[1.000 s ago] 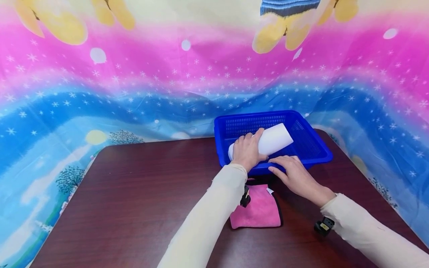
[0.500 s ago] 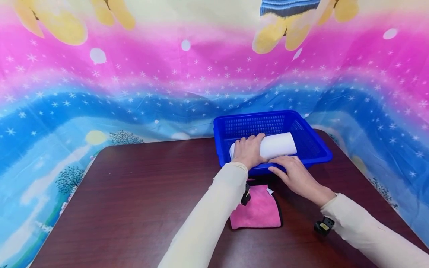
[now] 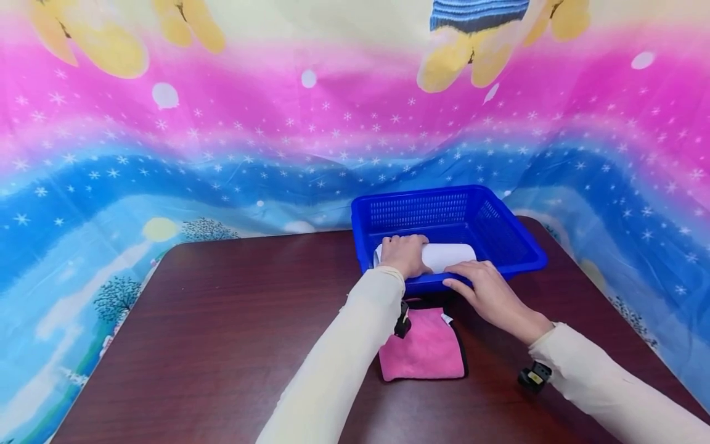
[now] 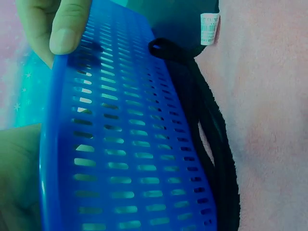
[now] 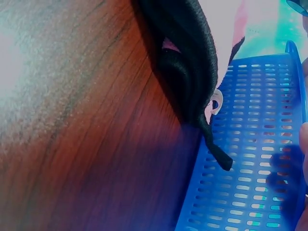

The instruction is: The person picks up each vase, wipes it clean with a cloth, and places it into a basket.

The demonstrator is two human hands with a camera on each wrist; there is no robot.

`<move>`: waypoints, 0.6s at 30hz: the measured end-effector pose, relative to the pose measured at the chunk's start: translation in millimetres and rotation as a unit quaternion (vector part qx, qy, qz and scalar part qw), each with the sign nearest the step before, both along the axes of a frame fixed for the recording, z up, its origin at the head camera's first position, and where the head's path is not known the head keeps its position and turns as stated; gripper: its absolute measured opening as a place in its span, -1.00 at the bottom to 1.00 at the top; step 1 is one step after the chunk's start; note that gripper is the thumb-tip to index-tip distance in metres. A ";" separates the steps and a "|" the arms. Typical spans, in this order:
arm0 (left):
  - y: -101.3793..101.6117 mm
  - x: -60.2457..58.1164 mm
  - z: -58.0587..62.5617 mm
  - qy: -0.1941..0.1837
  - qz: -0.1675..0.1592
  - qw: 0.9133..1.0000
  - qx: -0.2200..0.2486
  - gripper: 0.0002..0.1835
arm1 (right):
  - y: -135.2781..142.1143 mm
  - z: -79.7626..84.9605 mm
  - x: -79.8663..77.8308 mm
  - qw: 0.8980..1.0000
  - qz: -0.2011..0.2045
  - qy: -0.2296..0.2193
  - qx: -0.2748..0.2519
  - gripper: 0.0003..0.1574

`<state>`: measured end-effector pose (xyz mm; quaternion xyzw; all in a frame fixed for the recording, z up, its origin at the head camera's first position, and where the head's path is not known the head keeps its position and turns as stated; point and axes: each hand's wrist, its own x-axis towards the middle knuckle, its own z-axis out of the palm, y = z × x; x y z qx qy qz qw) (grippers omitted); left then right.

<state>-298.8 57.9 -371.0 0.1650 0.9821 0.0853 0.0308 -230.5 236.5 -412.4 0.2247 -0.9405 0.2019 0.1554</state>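
Observation:
My left hand (image 3: 403, 254) reaches into the blue plastic basket (image 3: 421, 211) and holds a smooth white cylinder (image 3: 453, 256) around its left half. The cylinder lies lengthwise along the basket's near wall, its right end showing past the hand. My right hand (image 3: 490, 290) grips the near rim, thumb outside and fingers over the edge. That thumb (image 4: 67, 31) shows on the rim in the left wrist view, where the left hand (image 4: 19, 173) is partly hidden behind the slotted wall. Only slivers of the right fingers (image 5: 304, 137) appear in the right wrist view.
A pink cloth (image 3: 424, 351) with black edging and a white tag (image 3: 446, 319) lies just in front of the basket. Its black edge loop (image 5: 219, 151) reaches the basket wall. The brown wooden table (image 3: 249, 320) meets a printed curtain (image 3: 249, 123) behind.
The white cylinder's raised right end has swung down toward the near wall, and the whole cylinder now sits lower in the basket. The left hand moved down with it; the right hand stayed on the rim.

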 end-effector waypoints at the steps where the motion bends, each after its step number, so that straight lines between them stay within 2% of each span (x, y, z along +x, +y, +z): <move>1: -0.2 -0.1 0.0 0.001 -0.001 1.000 0.000 -0.28 | -0.1 -0.3 0.0 1.000 -0.001 0.001 0.000 -0.70; 11: -0.5 -0.9 0.7 0.007 -0.005 1.000 0.004 -0.30 | -1.9 0.0 0.8 1.000 -0.007 0.021 -0.003 -0.74; 18: -1.4 -0.7 0.6 0.002 -0.005 1.000 0.013 -0.31 | -3.3 1.6 1.1 1.000 -0.012 0.009 -0.004 -0.72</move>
